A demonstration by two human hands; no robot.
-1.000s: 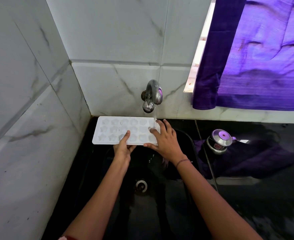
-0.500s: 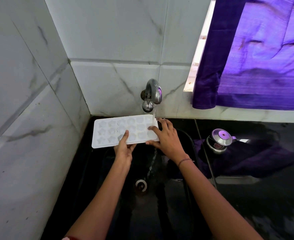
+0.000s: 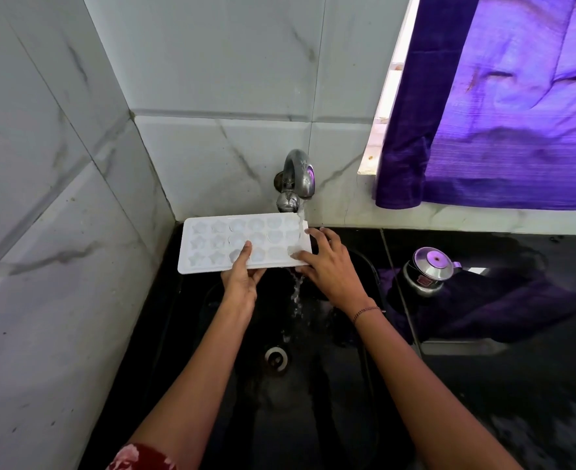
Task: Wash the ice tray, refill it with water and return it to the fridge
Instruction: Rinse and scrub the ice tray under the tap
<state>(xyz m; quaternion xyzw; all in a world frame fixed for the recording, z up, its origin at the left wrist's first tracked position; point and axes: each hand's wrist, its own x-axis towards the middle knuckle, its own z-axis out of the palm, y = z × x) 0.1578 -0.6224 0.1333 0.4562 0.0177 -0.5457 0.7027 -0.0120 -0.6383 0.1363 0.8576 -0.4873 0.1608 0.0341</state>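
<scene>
Works over the sink. Pinches the near edge of the ice tray with the left hand, thumb on top. Steadies its right end with the right hand, fingers spread straight. Holds it under the running tap, spilling water off the near right corner. Risks a slip from wet fingers, uneven filling from the tilt, and probably splashes onto the table.

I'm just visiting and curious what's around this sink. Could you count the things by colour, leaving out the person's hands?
White: 1, the ice tray
Silver: 2, the tap and the metal pot
Purple: 1, the curtain
Black: 1, the sink
Total: 5
</scene>
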